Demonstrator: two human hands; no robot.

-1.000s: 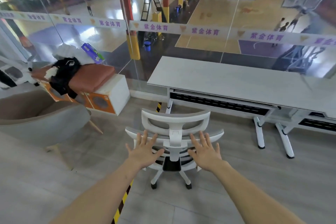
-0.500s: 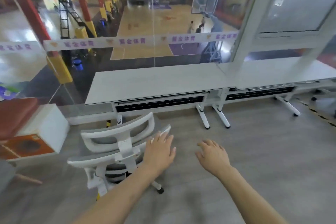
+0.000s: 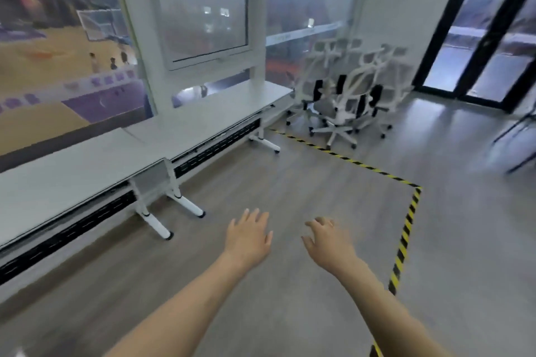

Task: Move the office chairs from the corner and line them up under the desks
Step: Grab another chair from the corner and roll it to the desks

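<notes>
Several white office chairs (image 3: 345,95) with black armrests stand bunched in the far right corner, blurred by motion. A row of white desks (image 3: 95,159) runs along the glass wall on the left, with a farther desk (image 3: 232,109) reaching toward the corner. My left hand (image 3: 249,236) and my right hand (image 3: 326,240) hover over bare floor in the lower middle, fingers spread and relaxed, holding nothing. No chair is near either hand.
Yellow-black tape (image 3: 406,229) marks a rectangle on the grey wood floor between me and the chairs. Desk legs on castors (image 3: 162,229) stick out from under the desks. Black-framed glass doors (image 3: 475,38) stand behind the corner. Dark furniture legs (image 3: 519,136) show at the right edge.
The view has swung right, away from the chair by the left desk. My hands have left that chair's back and now hang free. The corner chairs have come into view.
</notes>
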